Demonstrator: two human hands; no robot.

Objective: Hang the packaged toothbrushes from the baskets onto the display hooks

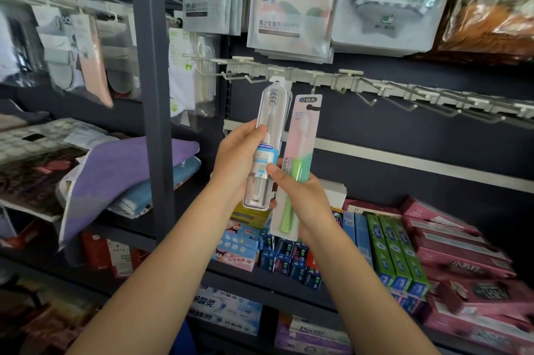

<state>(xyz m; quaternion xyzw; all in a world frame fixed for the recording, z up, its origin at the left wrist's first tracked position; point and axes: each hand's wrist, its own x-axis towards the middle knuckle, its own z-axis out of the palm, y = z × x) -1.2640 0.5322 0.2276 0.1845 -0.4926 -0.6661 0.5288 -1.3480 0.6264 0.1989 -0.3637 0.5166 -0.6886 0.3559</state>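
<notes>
My left hand (237, 158) grips a clear plastic toothbrush case (270, 138) with a blue-and-white label, held upright. Its top tab reaches up to the row of white display hooks (318, 77); whether it sits on a hook I cannot tell. My right hand (306, 201) holds a pink card pack with a green toothbrush (297, 169), upright right beside the clear case, its thumb across the clear case's lower label. The pink pack's hang hole is just below the hook rail. No baskets are in view.
Most hooks (433, 103) to the right hang bare. Packaged towels (291, 2) hang above the rail. Toothpaste boxes (396, 253) fill the shelf below. A grey upright post (153, 94) stands left, with folded towels (130, 169) beyond it.
</notes>
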